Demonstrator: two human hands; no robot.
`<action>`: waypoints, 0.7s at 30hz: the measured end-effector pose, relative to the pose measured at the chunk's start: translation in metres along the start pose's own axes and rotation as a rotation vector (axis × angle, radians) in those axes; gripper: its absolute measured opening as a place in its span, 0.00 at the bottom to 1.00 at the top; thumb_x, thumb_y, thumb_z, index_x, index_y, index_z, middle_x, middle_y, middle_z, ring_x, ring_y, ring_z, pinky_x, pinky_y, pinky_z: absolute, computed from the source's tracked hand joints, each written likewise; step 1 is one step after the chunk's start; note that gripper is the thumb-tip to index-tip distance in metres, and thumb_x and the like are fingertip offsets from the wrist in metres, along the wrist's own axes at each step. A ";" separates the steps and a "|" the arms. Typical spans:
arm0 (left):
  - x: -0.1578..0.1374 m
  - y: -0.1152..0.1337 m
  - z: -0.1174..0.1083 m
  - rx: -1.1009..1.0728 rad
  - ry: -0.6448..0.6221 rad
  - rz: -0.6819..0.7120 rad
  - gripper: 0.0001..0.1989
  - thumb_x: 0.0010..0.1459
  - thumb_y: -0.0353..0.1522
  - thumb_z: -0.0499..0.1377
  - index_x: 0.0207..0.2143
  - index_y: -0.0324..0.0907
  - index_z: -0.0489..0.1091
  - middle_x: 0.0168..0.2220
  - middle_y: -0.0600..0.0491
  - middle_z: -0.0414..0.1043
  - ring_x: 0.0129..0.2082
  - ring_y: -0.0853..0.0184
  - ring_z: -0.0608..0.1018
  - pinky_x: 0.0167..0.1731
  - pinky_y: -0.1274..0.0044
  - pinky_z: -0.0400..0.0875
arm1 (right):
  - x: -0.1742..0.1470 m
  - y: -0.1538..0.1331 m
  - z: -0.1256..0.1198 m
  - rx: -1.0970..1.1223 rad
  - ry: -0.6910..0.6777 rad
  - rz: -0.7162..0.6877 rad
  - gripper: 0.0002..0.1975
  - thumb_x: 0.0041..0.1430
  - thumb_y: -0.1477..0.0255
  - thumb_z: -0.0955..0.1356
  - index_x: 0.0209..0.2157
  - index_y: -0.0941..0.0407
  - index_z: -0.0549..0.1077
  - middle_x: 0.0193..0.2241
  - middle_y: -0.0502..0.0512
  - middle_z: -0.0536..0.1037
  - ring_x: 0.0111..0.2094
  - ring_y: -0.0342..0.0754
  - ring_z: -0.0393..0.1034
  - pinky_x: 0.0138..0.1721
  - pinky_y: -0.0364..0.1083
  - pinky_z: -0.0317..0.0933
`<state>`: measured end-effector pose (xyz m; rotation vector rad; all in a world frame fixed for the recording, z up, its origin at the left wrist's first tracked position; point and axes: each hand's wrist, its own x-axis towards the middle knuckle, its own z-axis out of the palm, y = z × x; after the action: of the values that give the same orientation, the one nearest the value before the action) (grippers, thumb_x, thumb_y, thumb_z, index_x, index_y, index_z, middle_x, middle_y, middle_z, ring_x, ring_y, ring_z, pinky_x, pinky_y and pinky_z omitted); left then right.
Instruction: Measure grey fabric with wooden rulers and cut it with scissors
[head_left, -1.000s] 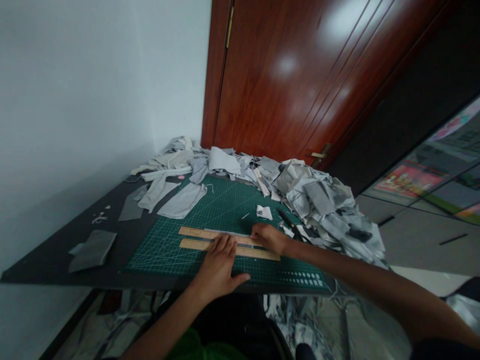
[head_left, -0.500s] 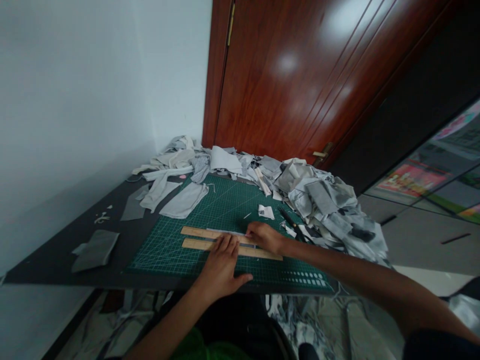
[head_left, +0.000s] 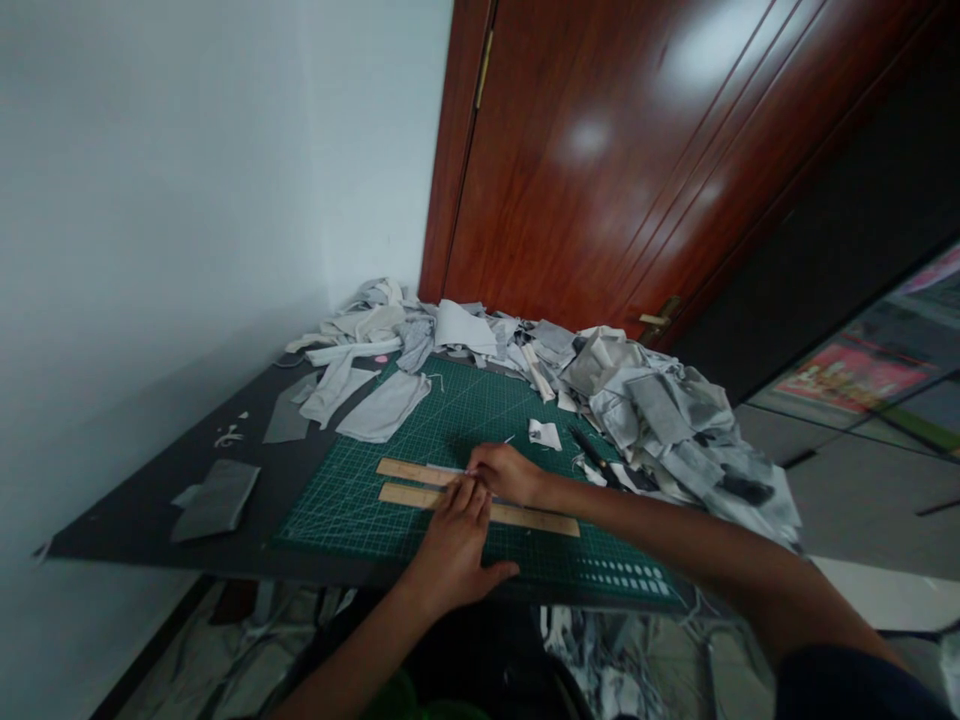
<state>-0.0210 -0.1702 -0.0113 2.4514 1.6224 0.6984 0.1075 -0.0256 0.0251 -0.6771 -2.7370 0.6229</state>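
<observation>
Two wooden rulers (head_left: 409,495) lie nearly parallel on a green cutting mat (head_left: 330,515). My left hand (head_left: 459,545) rests on them, fingers stretched flat and thumb spread. At the far edge of the upper ruler, my right hand (head_left: 510,473) is closed in a pinch. Whatever it pinches is too small and hidden to name; a pinkish tip shows at its fingers. A thin pale strip (head_left: 444,468) shows along that edge. Beyond the hands lies a small white scrap with dark marks (head_left: 544,434).
Grey and white cloth scraps (head_left: 660,400) are heaped along the back and right. A dark-handled tool (head_left: 596,458) lies beside the heap. Flat grey pieces (head_left: 384,405) and a folded grey cloth (head_left: 217,500) lie to the left. A wooden door (head_left: 570,200) stands behind.
My right hand has slid left along the upper ruler's far edge, closer to my left fingers. The left hand stays on the rulers. The whole view has shifted slightly.
</observation>
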 end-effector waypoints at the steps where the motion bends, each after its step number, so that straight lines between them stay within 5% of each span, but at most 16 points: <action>1: 0.000 0.000 0.000 -0.003 0.002 -0.007 0.48 0.53 0.57 0.62 0.63 0.28 0.63 0.66 0.31 0.60 0.70 0.42 0.56 0.68 0.54 0.50 | 0.005 -0.001 0.002 -0.001 -0.002 -0.004 0.11 0.57 0.86 0.65 0.32 0.58 0.75 0.31 0.51 0.77 0.33 0.44 0.72 0.35 0.41 0.63; 21: -0.003 0.004 -0.007 0.025 0.000 -0.025 0.41 0.53 0.56 0.62 0.59 0.34 0.68 0.61 0.35 0.68 0.65 0.42 0.65 0.66 0.52 0.51 | 0.064 -0.036 0.028 -0.204 -0.042 -0.059 0.06 0.63 0.79 0.66 0.34 0.57 0.74 0.32 0.53 0.74 0.34 0.47 0.68 0.36 0.43 0.59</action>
<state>-0.0215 -0.1758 -0.0044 2.4439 1.6686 0.6783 0.0292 -0.0319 0.0263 -0.6310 -2.8742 0.3517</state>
